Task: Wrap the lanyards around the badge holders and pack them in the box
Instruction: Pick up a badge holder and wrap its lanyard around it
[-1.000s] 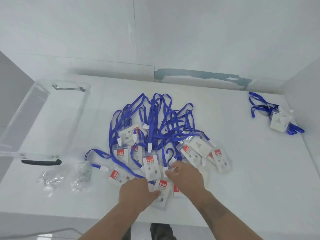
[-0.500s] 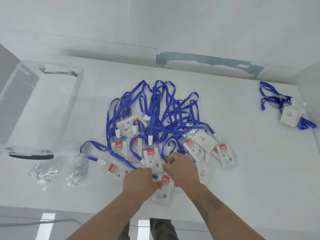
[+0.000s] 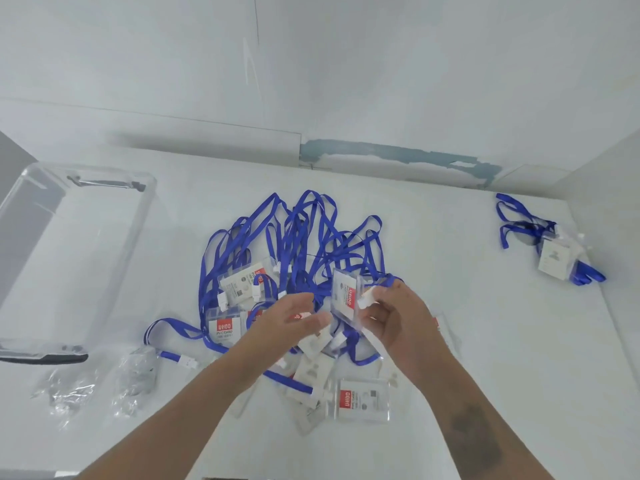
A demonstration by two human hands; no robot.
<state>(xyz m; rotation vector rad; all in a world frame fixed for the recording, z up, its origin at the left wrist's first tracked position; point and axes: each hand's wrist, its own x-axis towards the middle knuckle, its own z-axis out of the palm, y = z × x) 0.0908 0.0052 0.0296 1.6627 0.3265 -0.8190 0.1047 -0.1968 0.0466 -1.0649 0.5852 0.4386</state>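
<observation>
Your right hand [image 3: 398, 317] fingers pinch a badge holder [image 3: 346, 292], raised above the lanyard pile [image 3: 301, 244] | your left hand [image 3: 287, 323] fingers loosely curled beside it, grip unclear | clear box [image 3: 69, 244] on counter [image 3: 485, 358], left.

White table [image 3: 450, 341] surface. On it: tangled heap of blue lanyards with clear plastic badge holders [image 3: 298, 258], centre; clear plastic box [image 3: 69, 237], left; crumpled clear bags [image 3: 100, 386]; one wrapped badge holder [image 3: 559, 258], far right.

both hands now raised off the pile, right hand [image 3: 398, 317] lifting one badge holder [image 3: 346, 296] upright, left hand [image 3: 287, 323] opened beside it
</observation>
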